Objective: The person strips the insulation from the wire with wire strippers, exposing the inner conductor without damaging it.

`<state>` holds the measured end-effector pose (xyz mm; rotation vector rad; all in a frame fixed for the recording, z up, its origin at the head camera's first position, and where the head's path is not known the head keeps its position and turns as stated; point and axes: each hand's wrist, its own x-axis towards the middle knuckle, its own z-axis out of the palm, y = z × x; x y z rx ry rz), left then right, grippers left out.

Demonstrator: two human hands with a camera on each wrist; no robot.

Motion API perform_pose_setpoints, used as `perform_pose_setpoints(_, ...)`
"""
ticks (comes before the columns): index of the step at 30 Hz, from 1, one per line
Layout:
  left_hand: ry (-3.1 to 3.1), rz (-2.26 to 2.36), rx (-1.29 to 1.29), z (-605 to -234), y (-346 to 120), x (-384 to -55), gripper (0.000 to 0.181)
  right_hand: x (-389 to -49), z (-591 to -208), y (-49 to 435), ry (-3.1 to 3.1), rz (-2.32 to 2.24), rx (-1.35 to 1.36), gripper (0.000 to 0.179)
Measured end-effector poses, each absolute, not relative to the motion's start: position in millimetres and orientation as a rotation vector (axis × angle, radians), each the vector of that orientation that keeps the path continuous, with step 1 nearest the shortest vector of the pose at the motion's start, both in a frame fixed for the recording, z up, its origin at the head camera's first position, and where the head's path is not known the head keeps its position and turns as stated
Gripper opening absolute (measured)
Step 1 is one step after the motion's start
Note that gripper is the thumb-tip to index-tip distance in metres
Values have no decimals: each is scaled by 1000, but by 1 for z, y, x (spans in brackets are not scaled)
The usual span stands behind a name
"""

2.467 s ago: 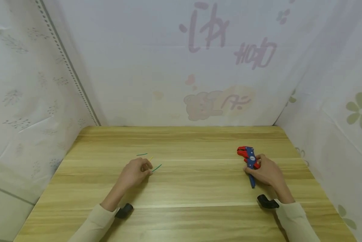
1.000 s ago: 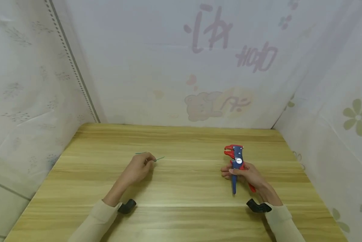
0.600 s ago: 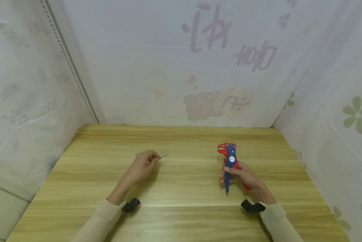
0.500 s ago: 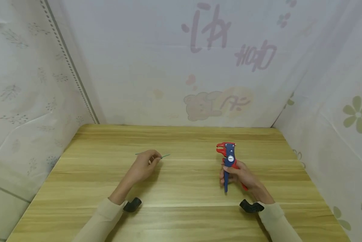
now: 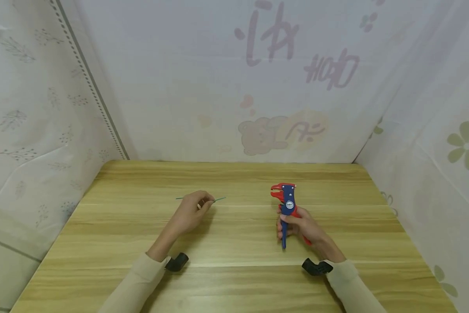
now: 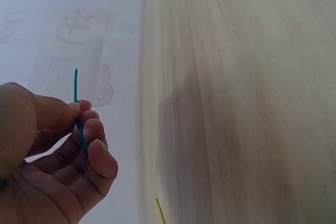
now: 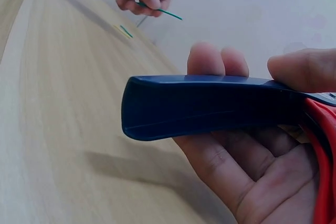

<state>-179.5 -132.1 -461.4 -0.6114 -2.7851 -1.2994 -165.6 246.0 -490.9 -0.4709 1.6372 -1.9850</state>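
Note:
My left hand [image 5: 190,213] pinches a short green wire [image 5: 220,198] between thumb and fingertips, and its free end sticks out to the right. In the left wrist view the wire [image 6: 76,85] bends slightly inside the curled fingers. My right hand [image 5: 310,229] grips a pair of red and blue wire strippers [image 5: 288,202] around the handles. Their red jaws point left and stand apart, with nothing between them. The blue handle [image 7: 210,106] fills the middle of the right wrist view, with fingertips and thumb over its edge.
Behind my left hand, a second green wire [image 5: 179,198] lies on the wooden table [image 5: 234,278]. Beside it is a yellow wire [image 7: 121,31], hidden by the hand in the head view. Patterned curtains [image 5: 179,87] enclose the table's back and sides.
My left hand has lifted the green wire and moved it right and slightly away. My right hand has brought the wire strippers left, its grip now around the handles.

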Motion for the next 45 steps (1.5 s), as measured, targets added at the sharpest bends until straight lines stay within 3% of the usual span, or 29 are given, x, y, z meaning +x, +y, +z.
perform_pose_setpoints(38, -2715, -1345, -719, -448, -101, -188, 15, -165, -493, 196, 1487, -1981, -599, 27)
perform_pose_setpoints(45, -2718, -1352, -723, -447, -95, -188, 14, -164, -494, 193, 1477, -1972, -585, 35)
